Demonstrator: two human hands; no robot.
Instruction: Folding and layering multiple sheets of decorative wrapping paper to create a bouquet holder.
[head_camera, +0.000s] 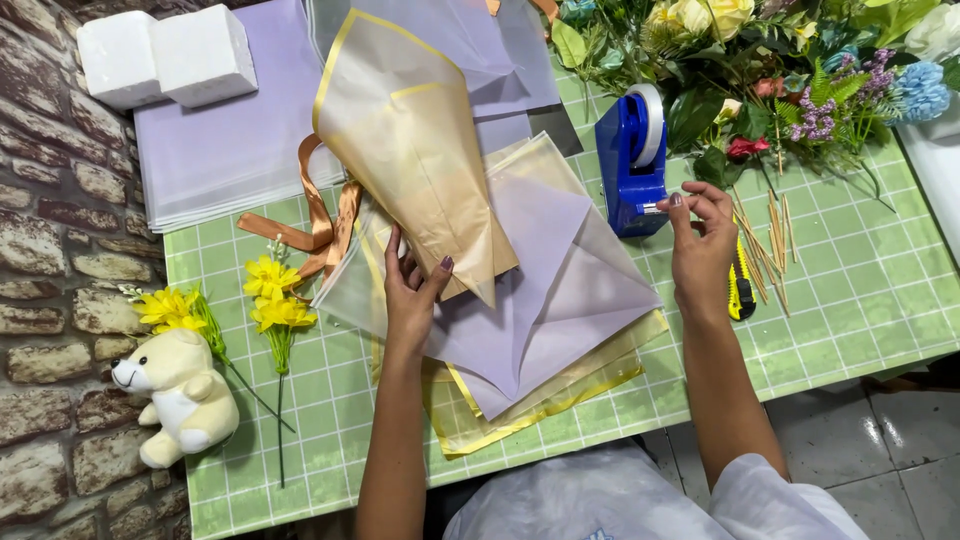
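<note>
Cone (410, 150): gold-edged translucent wrap folded to a cone, point down, lying over the lilac sheets (560, 300) at mid-table.
Left hand (412, 290): pinches the cone's lower end, thumb on top.
Right hand (700, 240): fingertips at the front of the blue tape dispenser (630, 165); whether it grips tape, cannot tell.
Ribbon (320, 225): orange, just left of the cone.
Daffodils (272, 300): on the green mat (860, 290), beside a plush bear (180, 395).
Knife (738, 285): yellow, beside the right wrist, by the wooden sticks (772, 235).

The blue tape dispenser (632, 165) stands just beyond the right grip (700, 240); skewers (770, 235) and a yellow cutter (738, 285) crowd its outer side; bare worktop (860, 300) lies farther out.
</note>
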